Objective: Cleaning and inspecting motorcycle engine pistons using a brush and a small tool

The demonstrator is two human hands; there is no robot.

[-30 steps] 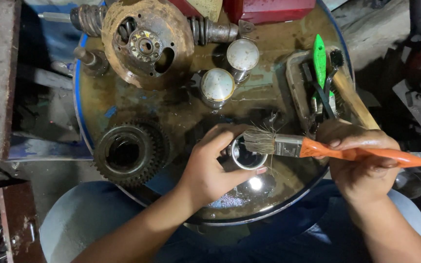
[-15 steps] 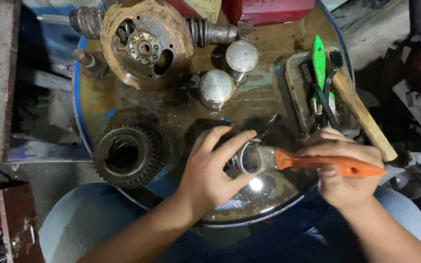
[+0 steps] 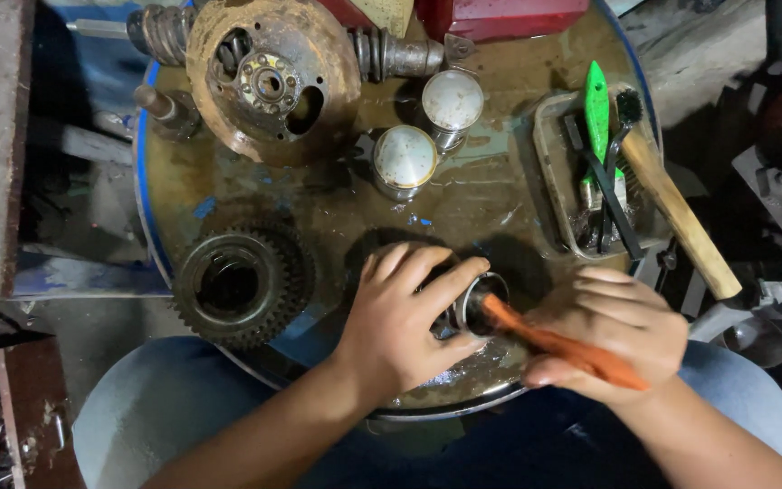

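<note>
My left hand [image 3: 405, 317] grips a small hollow metal cylinder [image 3: 480, 303] tilted on its side over a shallow metal bowl [image 3: 463, 385] at the near edge of a rusty drum top [image 3: 472, 199]. My right hand [image 3: 610, 333] holds an orange-handled paintbrush [image 3: 558, 344]. The brush head is pushed into the open end of the cylinder, so its bristles are hidden.
On the drum top lie a large toothed gear [image 3: 239, 285], a rusty round plate on a shaft [image 3: 269, 77], two pistons [image 3: 405, 161] [image 3: 451, 101], and a tray [image 3: 549, 167] holding a green tool and a wooden-handled brush [image 3: 672, 213]. Red boxes stand at the far edge.
The right hand has drawn leftward and pushed the brush head from above the cylinder into its open end. The left hand has turned the cylinder onto its side.
</note>
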